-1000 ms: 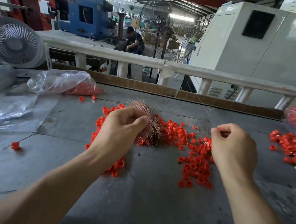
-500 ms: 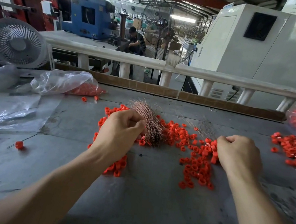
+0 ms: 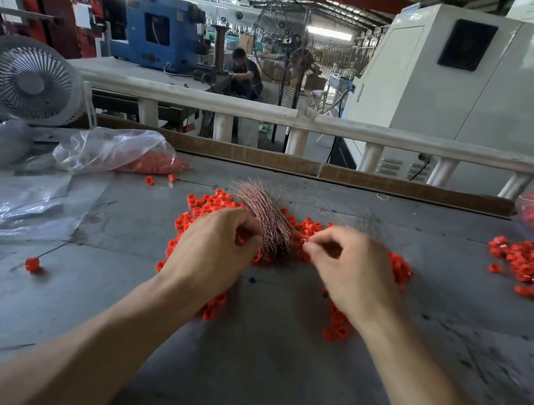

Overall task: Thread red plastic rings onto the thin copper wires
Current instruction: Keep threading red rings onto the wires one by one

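Light: bright daylight from the hall behind the railing [image 3: 305,119]
Shadows: soft
Edges: wide-angle bending
Blur: slight, below the railing

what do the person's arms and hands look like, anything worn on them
Both forearms are bare up to the frame's edge: no sleeves, gloves, watch, bracelet or rings can be seen. The left hand and right hand are bare too, with short nails where the fingertips show.
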Demonstrator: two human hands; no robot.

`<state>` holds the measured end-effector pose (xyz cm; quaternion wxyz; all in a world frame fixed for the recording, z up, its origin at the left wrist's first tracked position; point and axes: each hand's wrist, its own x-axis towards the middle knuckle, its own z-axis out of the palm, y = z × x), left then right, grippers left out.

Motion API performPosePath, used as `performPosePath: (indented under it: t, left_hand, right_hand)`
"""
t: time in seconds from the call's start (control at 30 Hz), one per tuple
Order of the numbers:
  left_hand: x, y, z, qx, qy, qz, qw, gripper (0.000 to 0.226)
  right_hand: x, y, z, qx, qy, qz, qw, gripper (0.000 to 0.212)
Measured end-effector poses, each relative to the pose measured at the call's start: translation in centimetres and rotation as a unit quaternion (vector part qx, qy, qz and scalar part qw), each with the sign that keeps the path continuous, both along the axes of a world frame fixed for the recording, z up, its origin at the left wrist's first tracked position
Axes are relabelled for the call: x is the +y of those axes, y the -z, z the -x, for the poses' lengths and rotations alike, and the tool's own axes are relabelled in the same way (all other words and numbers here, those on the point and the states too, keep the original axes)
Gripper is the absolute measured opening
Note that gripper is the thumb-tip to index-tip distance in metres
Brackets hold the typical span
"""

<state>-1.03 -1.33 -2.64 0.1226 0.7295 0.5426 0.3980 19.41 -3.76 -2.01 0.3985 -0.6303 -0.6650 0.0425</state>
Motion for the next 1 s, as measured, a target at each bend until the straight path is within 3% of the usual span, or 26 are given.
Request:
performPosePath:
  t: [0.23,0.4,0.57,0.77,1.0]
  left_hand:
    - [0.0,0.3,-0.4,0.012,0.016,-0.016,1.0,0.008]
    - [-0.2,0.1,-0.4,0.007,0.024,-0.016,1.0,0.008]
    - [-0.2,0.0,-0.3,-0.017,0.046,-0.008,0.999,0.01]
    - [-0.4,-0.5,-0.6,-0.144,0.099,0.003,0.985,0.025]
    - [-0.8,-1.0,-0.7,-0.242,0.166,0.027,0.956,0.02]
  right_hand:
    - [0.7,0.7,2.3,-0.118,-0.06,-0.051,0.99,0.023]
    - [0.9,0.8,2.4,-0.142,-0.055,-0.067,0.986,0.012]
    - [0.8,0.7,2.3,-0.035,-0.096,-0.068,0.992,0.009]
    - [-0.3,-0.2,2.6,0.08,-0.156,-0.1,0.979,0.012]
    - [-0.7,-0.7,2.9,0.205,-0.16,-0.069,0.963,0.018]
